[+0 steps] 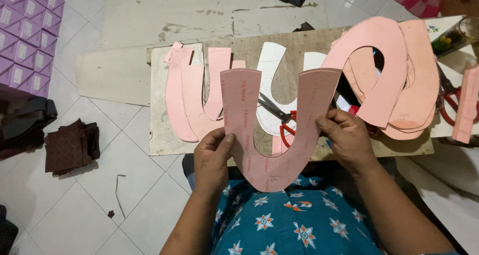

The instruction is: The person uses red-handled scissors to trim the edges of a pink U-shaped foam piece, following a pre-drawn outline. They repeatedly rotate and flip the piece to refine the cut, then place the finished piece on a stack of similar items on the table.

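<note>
Head view, looking down over a lap in a teal flower-print shirt (294,220).

Centre of the frame: 1 pink U-shaped sheet-material cutout (272,130), held up flat toward the camera, open end upward, curved bottom over the lap. Left hand (212,160) pinching the U's left arm near the bend, thumb on the front face, fingers hidden behind. Right hand (347,135) gripping the outer edge of the right arm, thumb on front, fingers curled behind. Both hands closed on this 1 piece.

Behind it, across the middle of the frame: a low, worn plywood work board (294,43). On its left part, several pink J-shaped and strip-shaped cutouts (192,95) lying overlapped. In the middle, white U-shaped card patterns (269,60), partly hidden by the held piece. Between the held piece's 2 arms, red-handled scissors (279,118) lying on the board, blades toward upper left. Upper right: a stack of large pink curved cutouts (394,70), overlapping, just above the right hand. Far right edge: a second pair of red-handled scissors (449,98) and a pink strip (466,103) beside them.

Left of the frame, on the white tiled floor (90,195): a pile of dark brown fabric squares (72,145). Upper left corner: stacked purple boxes (25,30).
</note>
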### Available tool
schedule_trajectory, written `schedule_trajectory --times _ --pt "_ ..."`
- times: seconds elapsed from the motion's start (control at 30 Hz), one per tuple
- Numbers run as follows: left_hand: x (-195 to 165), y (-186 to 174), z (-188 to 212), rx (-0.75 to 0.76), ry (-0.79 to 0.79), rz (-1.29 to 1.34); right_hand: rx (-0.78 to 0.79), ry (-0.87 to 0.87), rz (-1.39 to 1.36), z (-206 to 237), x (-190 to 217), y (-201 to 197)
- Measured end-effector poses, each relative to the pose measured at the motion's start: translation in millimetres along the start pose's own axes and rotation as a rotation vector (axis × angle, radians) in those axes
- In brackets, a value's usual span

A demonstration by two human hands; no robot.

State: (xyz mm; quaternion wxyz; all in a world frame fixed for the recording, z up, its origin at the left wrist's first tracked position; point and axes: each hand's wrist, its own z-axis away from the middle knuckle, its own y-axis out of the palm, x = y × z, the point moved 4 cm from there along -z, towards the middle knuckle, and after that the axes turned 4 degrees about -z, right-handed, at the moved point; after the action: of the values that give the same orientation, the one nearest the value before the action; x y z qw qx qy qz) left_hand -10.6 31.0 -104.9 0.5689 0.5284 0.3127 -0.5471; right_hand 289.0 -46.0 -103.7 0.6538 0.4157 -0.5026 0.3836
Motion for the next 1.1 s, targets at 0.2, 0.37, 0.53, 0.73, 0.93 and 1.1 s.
schedule_trajectory --times 0.2,0.37,0.53,0.73,0.93,1.1 --pt "-1.6 1.6 -2.0 -0.001 0.043 -0.037 -0.016 0.035 -0.019 -4.0 1.9 1.4" --pt "-1.0 2.2 -1.5 0.031 0.069 -0.016 -0.012 0.042 0.013 -4.1 3.0 2.2" --pt "0.7 1.3 -1.7 0.034 0.061 -0.020 0.002 0.037 -0.002 -4.4 4.4 3.7" --pt "1.6 1.4 -1.3 0.055 0.068 -0.018 -0.032 0.044 0.045 -3.6 5.1 3.4" --pt "6.9 9.6 0.8 0.152 -0.126 0.060 -0.113 -0.017 -0.216 -6.2 2.0 0.4" --pt "4.8 23.9 6.0 0.294 -0.176 0.083 -0.120 -0.134 -0.099 -10.0 21.6 6.8"
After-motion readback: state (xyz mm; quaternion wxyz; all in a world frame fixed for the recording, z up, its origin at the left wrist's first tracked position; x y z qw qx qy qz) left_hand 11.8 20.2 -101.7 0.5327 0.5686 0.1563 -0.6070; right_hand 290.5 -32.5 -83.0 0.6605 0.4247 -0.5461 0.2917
